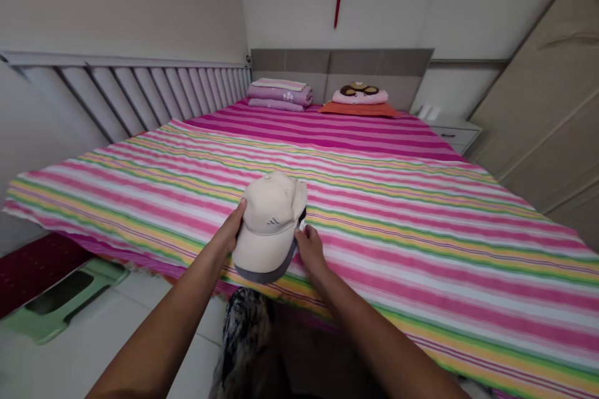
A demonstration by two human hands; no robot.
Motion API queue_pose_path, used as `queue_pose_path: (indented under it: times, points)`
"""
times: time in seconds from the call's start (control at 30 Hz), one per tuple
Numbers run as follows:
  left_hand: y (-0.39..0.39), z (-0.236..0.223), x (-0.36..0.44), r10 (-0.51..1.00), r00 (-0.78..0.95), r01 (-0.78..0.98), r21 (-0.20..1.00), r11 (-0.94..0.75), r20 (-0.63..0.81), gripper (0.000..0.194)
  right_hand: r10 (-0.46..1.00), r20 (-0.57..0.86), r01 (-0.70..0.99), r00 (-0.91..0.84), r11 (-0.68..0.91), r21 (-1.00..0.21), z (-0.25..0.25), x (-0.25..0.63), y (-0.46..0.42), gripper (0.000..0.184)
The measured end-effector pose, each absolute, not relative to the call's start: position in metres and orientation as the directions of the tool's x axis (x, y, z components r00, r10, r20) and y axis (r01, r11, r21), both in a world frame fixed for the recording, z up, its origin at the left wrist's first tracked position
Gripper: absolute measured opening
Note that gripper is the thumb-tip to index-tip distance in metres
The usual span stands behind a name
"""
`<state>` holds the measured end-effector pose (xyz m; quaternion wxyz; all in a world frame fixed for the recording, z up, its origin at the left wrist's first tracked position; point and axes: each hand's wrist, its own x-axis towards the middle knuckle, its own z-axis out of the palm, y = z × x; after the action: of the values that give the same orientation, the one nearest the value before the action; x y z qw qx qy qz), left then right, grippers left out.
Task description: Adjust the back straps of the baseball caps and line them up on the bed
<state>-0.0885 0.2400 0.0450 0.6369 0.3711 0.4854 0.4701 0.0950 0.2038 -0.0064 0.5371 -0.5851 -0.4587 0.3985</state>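
A cream baseball cap (270,209) with a small dark logo is at the near edge of the bed, its brim pointing toward me. What shows of its underside and inner edge is dark grey. My left hand (230,227) grips the cap's left side, thumb on the outside and the other fingers hidden behind it. On the right, my right hand (309,246) pinches the cap's edge near the brim, where a small white bit, perhaps a tag, shows. Beneath the cap spreads a striped pink, white, yellow and green sheet (397,243).
Folded purple bedding (279,96) and a pink pillow with a bear face (360,96) lie by the grey headboard (379,62). A white radiator (163,93) runs along the left wall. A green stool (65,299) stands at lower left, a white nightstand (456,134) at far right.
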Motion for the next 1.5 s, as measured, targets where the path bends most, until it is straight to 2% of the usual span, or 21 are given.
queue_pose_path:
  times: [0.1,0.23,0.43,0.8,0.93,1.03,1.13,1.33,1.43,1.5]
  points:
    - [0.229,0.037,-0.089,0.987,-0.017,-0.146,0.977,0.156,-0.16,0.067,0.959,0.001,0.098,0.282,-0.027,-0.995,-0.003,0.083,0.192,0.034]
    - [0.223,0.028,-0.092,0.995,-0.039,-0.042,0.995,0.091,-0.092,0.067,0.974,0.027,0.083,0.224,0.009,-0.997,-0.001,0.074,0.191,0.034]
    - [0.232,0.024,-0.097,0.994,-0.076,-0.002,0.997,0.079,-0.079,0.066,0.986,0.067,0.086,0.153,0.054,-0.995,-0.008,0.076,0.198,0.034]
    - [0.239,0.015,-0.103,0.986,-0.164,0.146,0.988,0.044,-0.02,0.065,0.984,0.164,0.098,0.074,0.157,-0.983,-0.033,0.077,0.195,0.055]
    - [0.233,0.019,-0.101,0.98,-0.196,0.246,0.969,0.03,0.02,0.063,0.98,0.19,0.13,0.064,0.181,-0.975,-0.039,0.078,0.192,0.056]
    - [0.222,0.023,-0.099,0.962,-0.223,0.454,0.89,-0.04,0.158,0.055,0.972,0.228,0.174,0.058,0.215,-0.961,-0.038,0.078,0.191,0.057]
    - [0.204,0.017,-0.096,0.945,-0.135,0.627,0.764,-0.152,0.299,0.048,0.963,0.266,0.228,0.048,0.248,-0.941,-0.036,0.079,0.189,0.056]
    - [0.147,-0.029,-0.083,0.878,-0.092,0.859,0.484,-0.169,0.47,0.073,0.953,0.299,0.339,-0.043,0.296,-0.893,-0.035,0.082,0.156,0.06]
    - [0.115,-0.05,-0.076,0.875,0.013,0.896,0.383,-0.225,0.484,0.076,0.929,0.317,0.395,-0.192,0.369,-0.842,-0.042,0.089,0.121,0.052]
    - [0.098,-0.061,-0.073,0.881,0.068,0.899,0.354,-0.258,0.469,0.077,0.874,0.351,0.467,-0.337,0.479,-0.744,-0.05,0.095,0.098,0.042]
